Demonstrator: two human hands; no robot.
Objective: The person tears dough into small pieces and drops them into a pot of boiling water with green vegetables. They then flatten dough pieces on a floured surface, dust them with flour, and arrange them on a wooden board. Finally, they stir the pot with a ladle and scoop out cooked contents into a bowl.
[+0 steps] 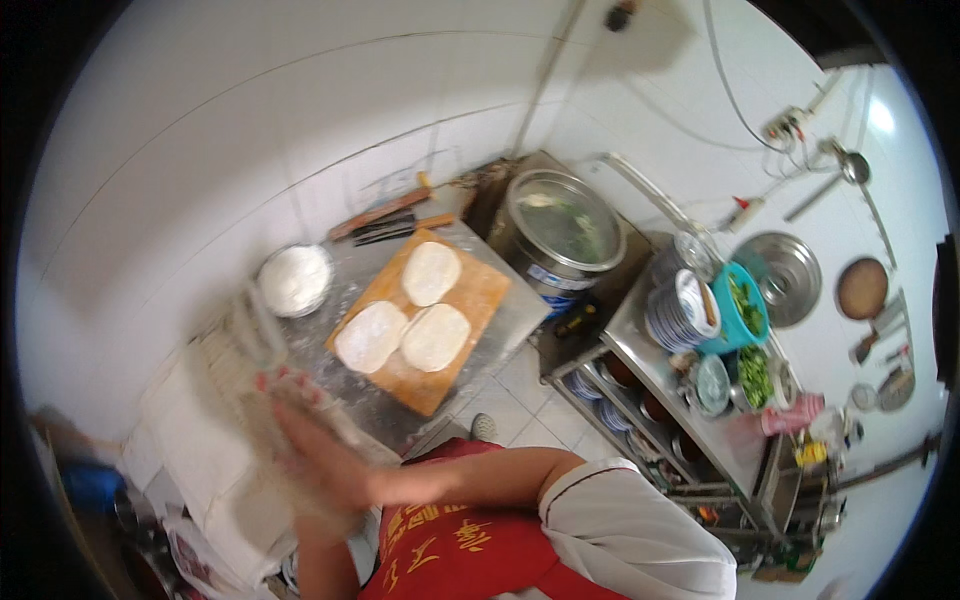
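My right hand (322, 442) is blurred and reaches over the left side of the metal worktable (360, 262), beside pale cloth (202, 427). Its fingers point away from me, and what lies under the palm is hidden. Close by, my left hand (307, 491) is mostly covered by the right one, with only the forearm showing plainly below. Three flat, pale rounds of dough lie on a wooden board: one at the back (431, 273), one at front left (370, 337) and one at front right (436, 337). The bare wood of the board (484, 281) shows around them.
A bowl of white flour (295, 280) stands by the wall, near a wooden-handled tool (435, 221). A lidded steel pot (566, 221) is behind the table corner. At right, a metal shelf rack (660, 390) holds stacked bowls (679, 315) and a turquoise basket (739, 307) of greens.
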